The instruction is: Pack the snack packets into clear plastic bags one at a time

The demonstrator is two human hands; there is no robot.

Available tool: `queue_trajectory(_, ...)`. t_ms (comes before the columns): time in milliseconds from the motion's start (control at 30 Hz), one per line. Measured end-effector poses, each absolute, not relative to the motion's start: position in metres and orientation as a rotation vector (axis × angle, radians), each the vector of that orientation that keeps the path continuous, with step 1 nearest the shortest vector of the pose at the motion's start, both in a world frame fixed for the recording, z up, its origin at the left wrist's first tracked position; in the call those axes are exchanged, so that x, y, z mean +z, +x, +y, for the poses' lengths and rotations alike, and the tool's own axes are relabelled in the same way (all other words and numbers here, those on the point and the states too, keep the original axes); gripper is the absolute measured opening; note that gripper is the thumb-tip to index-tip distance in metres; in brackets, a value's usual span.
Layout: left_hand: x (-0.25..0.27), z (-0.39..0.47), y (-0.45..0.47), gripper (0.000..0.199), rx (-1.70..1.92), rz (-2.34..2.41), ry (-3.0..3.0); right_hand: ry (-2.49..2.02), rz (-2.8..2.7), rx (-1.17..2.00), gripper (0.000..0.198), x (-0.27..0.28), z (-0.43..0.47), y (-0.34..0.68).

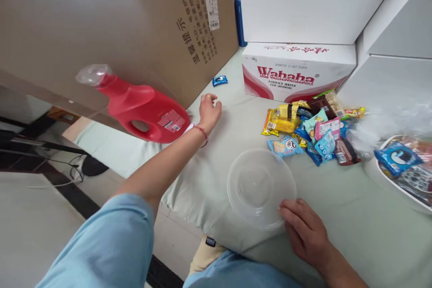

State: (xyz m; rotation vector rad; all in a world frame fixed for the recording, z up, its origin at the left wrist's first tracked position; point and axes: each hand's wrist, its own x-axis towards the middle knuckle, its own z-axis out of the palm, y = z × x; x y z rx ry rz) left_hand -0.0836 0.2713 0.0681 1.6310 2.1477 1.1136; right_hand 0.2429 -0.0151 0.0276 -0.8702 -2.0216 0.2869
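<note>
A round, clear plastic bowl (255, 184) rests on the cloth near the table's front edge. My right hand (303, 229) grips its rim at the lower right, with the fingertips over the edge and the thumb low. Farther off to the left, my left hand (209, 110) is stretched out above the cloth, fingers loosely bent and apart, and nothing shows in it. Just beyond those fingers lies a small blue snack packet (220, 80), not touched. To the right of the bowl's far side is a pile of colourful wrapped snacks (312, 126).
A red detergent bottle (148, 110) stands beside my left forearm, against a large cardboard box (135, 22). At the back sits a white and red water carton (299, 72). A white container (374, 171) of packets is at the right. Pale green cloth (344, 220) covers the table.
</note>
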Motion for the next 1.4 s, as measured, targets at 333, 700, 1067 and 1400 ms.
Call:
queue_trajectory(333, 0.041, 0.429, -0.103, 0.075, 0.444, 2.389, 1.861, -1.007, -2.174, 0.232, 0.032, 0.018, -0.011, 0.268)
queue_trajectory(700, 0.033, 0.369, -0.058, 0.069, 0.377, 2.19, 2.013, -1.075, -2.063, 0.526, 0.027, 0.038, -0.001, 0.255)
queue_trajectory(1067, 0.027, 0.21, -0.009, 0.077, 0.389, 1.366, 2.089, -0.969, -2.075, 0.339, 0.017, 0.018, -0.002, 0.242)
queue_trajectory(1400, 0.056, 0.075, -0.074, 0.053, 0.77, 1.876, 1.686, -1.177, -1.891, 0.285, 0.025, 0.068, -0.046, 0.275)
